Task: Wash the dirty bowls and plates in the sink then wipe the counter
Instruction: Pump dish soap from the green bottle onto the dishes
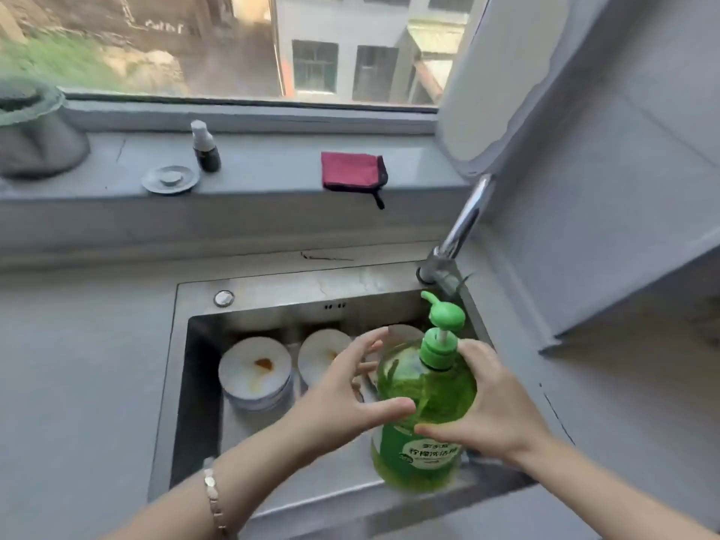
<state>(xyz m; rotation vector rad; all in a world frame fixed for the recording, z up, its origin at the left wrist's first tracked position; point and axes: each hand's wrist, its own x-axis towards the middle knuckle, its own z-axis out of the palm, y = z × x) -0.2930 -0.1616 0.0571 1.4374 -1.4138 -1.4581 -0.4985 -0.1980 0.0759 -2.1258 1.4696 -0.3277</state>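
Note:
A green pump bottle of dish soap hangs over the right part of the steel sink. My right hand grips its right side, thumb across the front. My left hand is beside the bottle's left side with fingers spread and the thumb touching it. In the sink lie a white plate with an orange stain on a small stack, a second stained white dish to its right, and a third dish mostly hidden behind the bottle.
The chrome tap rises at the sink's back right corner. On the window ledge lie a folded red cloth, a small dark spray bottle and a metal sink strainer. A metal pot stands far left. Grey counter surrounds the sink.

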